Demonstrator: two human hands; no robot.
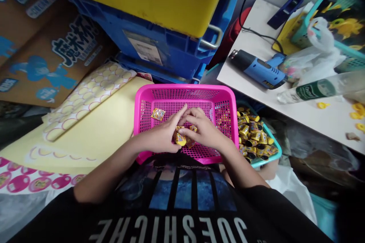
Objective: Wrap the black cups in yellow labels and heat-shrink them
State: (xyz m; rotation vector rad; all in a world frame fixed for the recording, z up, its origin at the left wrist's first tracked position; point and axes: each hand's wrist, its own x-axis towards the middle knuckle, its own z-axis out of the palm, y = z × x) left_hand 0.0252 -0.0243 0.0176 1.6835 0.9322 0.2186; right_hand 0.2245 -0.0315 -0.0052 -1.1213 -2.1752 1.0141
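Observation:
A pink mesh basket (182, 93) rests in front of me on my lap. Both hands meet over its middle. My left hand (162, 133) and my right hand (201, 129) are closed together on a small yellow packet (180, 138), fingertips touching above it. A few more yellow packets lie under the hands. One loose yellow packet (157, 114) lies on the basket floor at the left. To the right, a teal basket (272, 153) holds several yellow and black packets (252, 133).
Sticker sheets (85, 95) and yellow paper (94, 136) lie at left, cardboard boxes behind them. A blue crate (159, 38) with a yellow lid stands ahead. At right, a white table (308, 117) carries a blue heat gun (262, 70), a bottle (319, 88), a plastic bag and a teal basket.

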